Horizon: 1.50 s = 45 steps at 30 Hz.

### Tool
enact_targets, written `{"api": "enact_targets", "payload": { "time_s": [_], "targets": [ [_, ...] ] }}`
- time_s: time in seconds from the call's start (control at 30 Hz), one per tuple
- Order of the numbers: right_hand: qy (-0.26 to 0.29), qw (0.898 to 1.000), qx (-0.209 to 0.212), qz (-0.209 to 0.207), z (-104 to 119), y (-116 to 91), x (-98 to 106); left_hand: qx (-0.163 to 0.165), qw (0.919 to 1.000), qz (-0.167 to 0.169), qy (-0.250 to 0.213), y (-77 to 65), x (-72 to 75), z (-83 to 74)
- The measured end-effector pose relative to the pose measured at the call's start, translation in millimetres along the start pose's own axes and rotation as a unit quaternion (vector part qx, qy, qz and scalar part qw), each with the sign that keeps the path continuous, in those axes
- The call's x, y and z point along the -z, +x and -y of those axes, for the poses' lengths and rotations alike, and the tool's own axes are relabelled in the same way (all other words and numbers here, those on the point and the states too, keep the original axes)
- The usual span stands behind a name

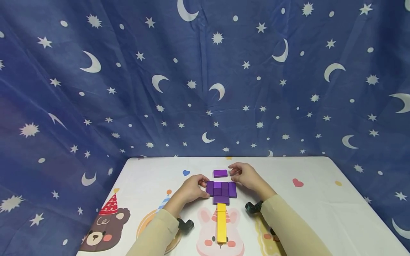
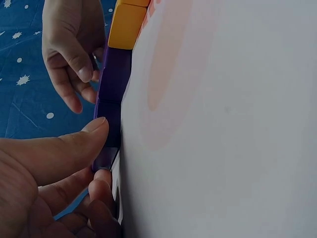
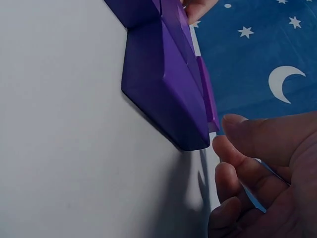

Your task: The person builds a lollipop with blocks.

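On the white table, several purple blocks (image 1: 225, 189) lie side by side in a flat group, with one more purple block (image 1: 221, 200) below them. My left hand (image 1: 192, 189) holds the leftmost purple block (image 1: 209, 188) between thumb and fingers, which the left wrist view shows at the block's end. A separate purple block (image 1: 220, 173) lies beyond the group. My right hand (image 1: 245, 175) hovers beside that block and the group's right end, fingers loosely bent and holding nothing. In the right wrist view, a gap shows between its fingertips (image 3: 226, 174) and the rightmost purple block (image 3: 166, 89).
A column of yellow blocks (image 1: 221, 225) runs from the purple group toward the near side, over a printed pink rabbit (image 1: 205, 245). Behind the table's far edge hangs a blue curtain (image 1: 192, 117) with moons and stars.
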State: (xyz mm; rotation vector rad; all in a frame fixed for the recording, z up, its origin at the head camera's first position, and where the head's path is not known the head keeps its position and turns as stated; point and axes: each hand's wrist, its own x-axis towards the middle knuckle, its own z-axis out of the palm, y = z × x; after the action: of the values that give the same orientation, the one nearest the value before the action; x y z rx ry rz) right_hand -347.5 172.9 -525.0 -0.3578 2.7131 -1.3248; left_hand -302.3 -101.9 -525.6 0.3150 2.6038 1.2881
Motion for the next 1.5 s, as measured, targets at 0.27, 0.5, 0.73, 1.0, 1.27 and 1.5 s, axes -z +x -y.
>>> {"api": "enact_targets", "payload": {
  "time_s": [0.27, 0.5, 0.73, 1.0, 1.27, 1.5],
  "targets": [
    [0.010, 1.000, -0.008, 0.012, -1, 9, -4, -0.001, 1.0000, 0.000, 0.003, 0.7, 0.0, 0.6],
    [0.004, 1.000, -0.014, 0.022, 2, 15, -6, 0.002, 1.0000, 0.000, 0.003, 1.0, 0.1, 0.8],
    [-0.022, 0.999, -0.020, 0.027, 2, 20, -7, 0.010, 0.9999, 0.001, 0.003, 1.3, -0.5, 0.6],
    [-0.053, 0.997, -0.028, 0.046, 6, 27, -7, 0.009, 1.0000, 0.002, 0.004, 0.6, -0.3, 1.1],
    [-0.062, 0.997, -0.021, 0.051, 7, 27, -8, 0.003, 1.0000, -0.001, 0.002, 0.7, -0.9, 1.7],
    [-0.068, 0.996, -0.017, 0.050, 7, 27, -9, 0.003, 1.0000, -0.002, 0.003, 1.1, -1.5, 2.0]
  ]
}}
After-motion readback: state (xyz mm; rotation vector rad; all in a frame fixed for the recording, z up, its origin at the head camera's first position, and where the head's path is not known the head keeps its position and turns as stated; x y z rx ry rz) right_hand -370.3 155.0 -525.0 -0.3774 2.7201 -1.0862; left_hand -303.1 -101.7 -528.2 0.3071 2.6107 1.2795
